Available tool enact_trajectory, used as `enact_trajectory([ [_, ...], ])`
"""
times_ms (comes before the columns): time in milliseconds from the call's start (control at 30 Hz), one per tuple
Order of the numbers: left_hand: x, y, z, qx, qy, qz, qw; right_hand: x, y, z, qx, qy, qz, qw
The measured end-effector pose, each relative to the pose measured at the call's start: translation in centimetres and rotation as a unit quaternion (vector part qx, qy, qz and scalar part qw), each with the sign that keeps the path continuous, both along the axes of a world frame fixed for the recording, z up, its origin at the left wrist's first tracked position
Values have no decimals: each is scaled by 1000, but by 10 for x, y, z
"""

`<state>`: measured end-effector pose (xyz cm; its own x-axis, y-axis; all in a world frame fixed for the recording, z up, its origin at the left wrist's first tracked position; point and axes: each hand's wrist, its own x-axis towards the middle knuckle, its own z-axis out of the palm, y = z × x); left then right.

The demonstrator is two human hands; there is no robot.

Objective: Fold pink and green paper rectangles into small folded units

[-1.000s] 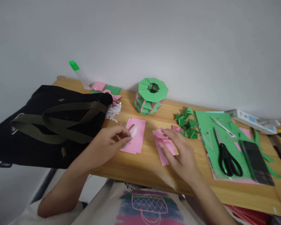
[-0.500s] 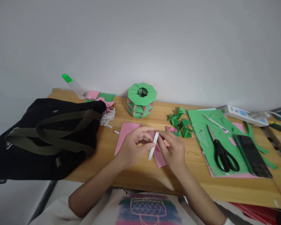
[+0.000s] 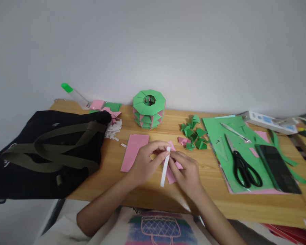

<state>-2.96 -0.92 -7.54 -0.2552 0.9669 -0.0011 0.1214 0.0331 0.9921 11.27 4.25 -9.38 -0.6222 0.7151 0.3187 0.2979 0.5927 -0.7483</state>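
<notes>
A narrow white strip [image 3: 164, 173], paper or tape, hangs down from between my hands. My left hand [image 3: 146, 163] pinches it near its upper end with thumb and fingertips. Beside it, my right hand [image 3: 187, 170] has its fingertips closed at the same end of the strip; whether they also grip a small pink piece is hidden. Under the hands lies a pink paper piece [image 3: 170, 177], partly covered. To the left is a stack of pink paper rectangles [image 3: 135, 149].
A green and pink folded-paper structure [image 3: 149, 109] stands near the wall. Small green folded pieces [image 3: 193, 132] lie right of centre. Scissors [image 3: 241, 163] and a phone [image 3: 276, 166] rest on green sheets [image 3: 214, 136]. A black bag [image 3: 63, 149] covers the left side, beside white scraps [image 3: 114, 129].
The white strip now hangs lower and shows more of its length below my fingers. My fingertips have come closer together at its top. The view has shifted slightly.
</notes>
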Motion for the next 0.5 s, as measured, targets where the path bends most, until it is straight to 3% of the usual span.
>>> enact_trajectory([
  [300, 3, 5, 2, -22, -95, 7, 995, 0, 2, -7, -103, -10, -55, 993],
  [500, -2, 7, 14, -124, -209, -91, 966, 5, 8, -8, -152, -5, -37, 988],
])
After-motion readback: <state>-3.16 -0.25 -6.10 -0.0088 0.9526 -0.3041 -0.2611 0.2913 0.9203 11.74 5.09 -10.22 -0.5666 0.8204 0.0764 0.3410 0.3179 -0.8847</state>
